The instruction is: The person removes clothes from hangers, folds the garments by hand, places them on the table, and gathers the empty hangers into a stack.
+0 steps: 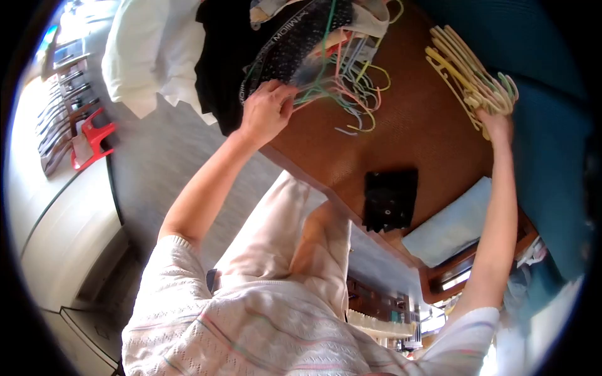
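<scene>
Yellowish hangers (461, 69), several, clenched in right hand (497, 124), left hand (266, 114), fingers narrowed, at one multicoloured hanger tangle (345, 88)

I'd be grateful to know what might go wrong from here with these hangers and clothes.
The loose hangers lie crossed beside the dark clothes, so pulling one could drag others or snag fabric. The right hand grips the bundle of hangers near one end, so some might slip out or fan apart. The folded black cloth lies close to the table's edge and might get knocked off.
</scene>
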A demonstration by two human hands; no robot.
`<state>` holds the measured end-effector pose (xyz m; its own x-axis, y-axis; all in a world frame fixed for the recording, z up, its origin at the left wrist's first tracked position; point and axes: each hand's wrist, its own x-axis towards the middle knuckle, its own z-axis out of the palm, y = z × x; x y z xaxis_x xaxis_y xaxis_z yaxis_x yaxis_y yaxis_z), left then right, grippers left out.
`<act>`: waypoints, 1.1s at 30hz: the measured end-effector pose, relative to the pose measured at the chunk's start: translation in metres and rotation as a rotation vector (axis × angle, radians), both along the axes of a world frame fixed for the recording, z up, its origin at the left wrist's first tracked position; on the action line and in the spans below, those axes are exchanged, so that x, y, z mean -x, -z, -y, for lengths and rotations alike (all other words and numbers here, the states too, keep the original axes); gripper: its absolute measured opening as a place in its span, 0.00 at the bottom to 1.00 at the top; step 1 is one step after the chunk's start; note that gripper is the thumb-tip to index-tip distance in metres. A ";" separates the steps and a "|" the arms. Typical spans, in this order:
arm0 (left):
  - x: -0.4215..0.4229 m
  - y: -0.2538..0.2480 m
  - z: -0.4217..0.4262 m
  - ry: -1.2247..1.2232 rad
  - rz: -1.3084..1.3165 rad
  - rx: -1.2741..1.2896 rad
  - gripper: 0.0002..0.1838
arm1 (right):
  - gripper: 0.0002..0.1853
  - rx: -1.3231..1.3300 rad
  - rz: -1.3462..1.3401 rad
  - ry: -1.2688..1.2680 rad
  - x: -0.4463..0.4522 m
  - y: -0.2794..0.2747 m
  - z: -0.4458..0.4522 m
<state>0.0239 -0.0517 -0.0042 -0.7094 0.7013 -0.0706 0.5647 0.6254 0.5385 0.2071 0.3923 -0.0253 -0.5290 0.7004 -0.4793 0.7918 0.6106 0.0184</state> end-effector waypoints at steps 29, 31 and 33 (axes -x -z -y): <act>-0.017 0.020 0.001 0.000 0.019 -0.036 0.11 | 0.28 0.178 -0.224 0.081 -0.006 0.049 -0.016; -0.016 0.019 0.001 -0.003 0.025 -0.020 0.12 | 0.31 0.119 -0.144 0.058 0.000 0.043 -0.006; -0.016 0.017 0.002 0.002 0.025 -0.024 0.12 | 0.34 0.093 -0.082 0.048 0.000 0.033 0.002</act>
